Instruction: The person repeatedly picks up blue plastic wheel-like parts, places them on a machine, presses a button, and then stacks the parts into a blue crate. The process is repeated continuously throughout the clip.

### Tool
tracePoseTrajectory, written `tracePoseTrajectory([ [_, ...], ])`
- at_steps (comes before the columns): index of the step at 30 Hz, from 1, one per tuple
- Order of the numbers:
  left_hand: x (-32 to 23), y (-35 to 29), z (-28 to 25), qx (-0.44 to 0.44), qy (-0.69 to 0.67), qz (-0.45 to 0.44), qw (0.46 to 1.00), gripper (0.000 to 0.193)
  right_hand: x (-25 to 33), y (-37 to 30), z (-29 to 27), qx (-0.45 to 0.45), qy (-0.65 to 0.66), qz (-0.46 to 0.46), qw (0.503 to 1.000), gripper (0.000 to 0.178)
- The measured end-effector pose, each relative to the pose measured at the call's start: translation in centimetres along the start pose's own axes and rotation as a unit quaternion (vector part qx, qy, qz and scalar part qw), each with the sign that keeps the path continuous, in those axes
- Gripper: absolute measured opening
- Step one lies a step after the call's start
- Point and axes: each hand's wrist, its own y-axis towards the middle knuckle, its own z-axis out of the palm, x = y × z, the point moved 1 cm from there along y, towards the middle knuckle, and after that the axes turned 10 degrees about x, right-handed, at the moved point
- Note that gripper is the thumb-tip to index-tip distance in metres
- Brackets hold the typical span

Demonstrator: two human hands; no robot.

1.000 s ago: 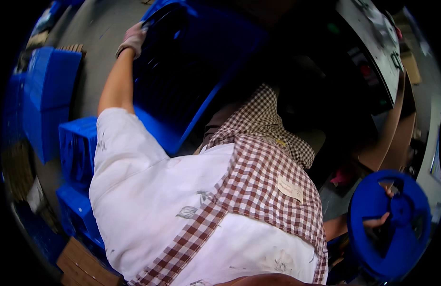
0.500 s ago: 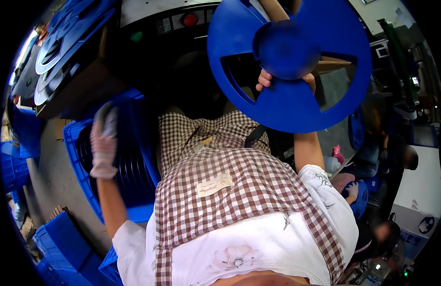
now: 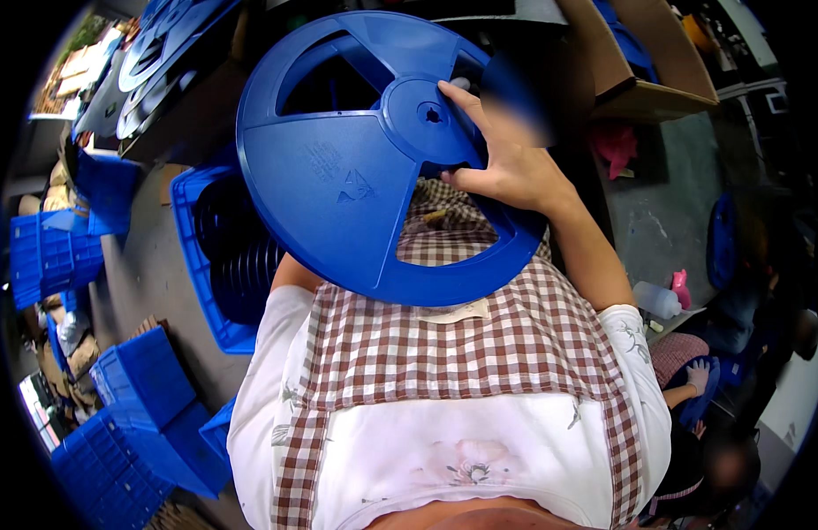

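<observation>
A large blue plastic reel (image 3: 338,159) with wide cutouts and a round central hub is held up tilted in front of my apron. My bare right hand (image 3: 515,159) grips it at the hub from the right side, forefinger above the hub and thumb below, both reaching into the cutouts. My left forearm (image 3: 294,275) goes behind the reel's lower left part. The reel hides my left hand, so its grip does not show.
A blue crate (image 3: 186,238) with dark round discs stands to my left. More blue crates (image 3: 144,371) stack beyond it. An open cardboard box (image 3: 665,99) with blue parts is at upper right. Pink and white bottles (image 3: 658,299) stand right, near a co-worker's gloved hand (image 3: 697,376).
The reel has come left and nearer my chest, its face now turned toward me. My right hand has shifted to the reel's right side. My left hand has moved from above the crate to behind the reel.
</observation>
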Motion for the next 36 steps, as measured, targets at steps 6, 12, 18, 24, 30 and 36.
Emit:
tracePoseTrajectory([
  [6, -1.1, -2.7, -1.0, -0.047, 0.025, 0.028, 0.998, 0.060, 0.1, 1.2, 1.5, 0.026, 0.144, -0.036, 0.989, 0.092],
  [12, 1.0, -3.2, -2.4, -0.061, 0.025, 0.024, 0.998, 0.051, -1.7, 2.4, 3.5, 0.015, 0.243, -0.001, 0.970, 0.098],
  [18, -2.0, -0.5, -7.8, -0.060, 0.053, 0.105, 0.991, 0.042, -3.7, 2.7, 4.0, 0.103, 0.388, 0.035, 0.915, 0.104],
  [24, -9.3, -3.7, -13.7, 0.064, 0.213, 0.201, 0.954, 0.034, -5.6, 1.8, 4.7, 0.169, 0.515, 0.064, 0.838, 0.085],
  [30, -15.1, -11.1, -12.6, -0.095, 0.268, 0.203, 0.937, 0.036, -7.1, -1.4, -0.2, -0.188, 0.554, -0.042, 0.810, 0.046],
  [36, -9.6, -10.1, -1.2, -0.204, 0.251, 0.200, 0.925, 0.049, -5.5, -1.3, 3.2, -0.098, 0.565, -0.057, 0.817, 0.067],
])
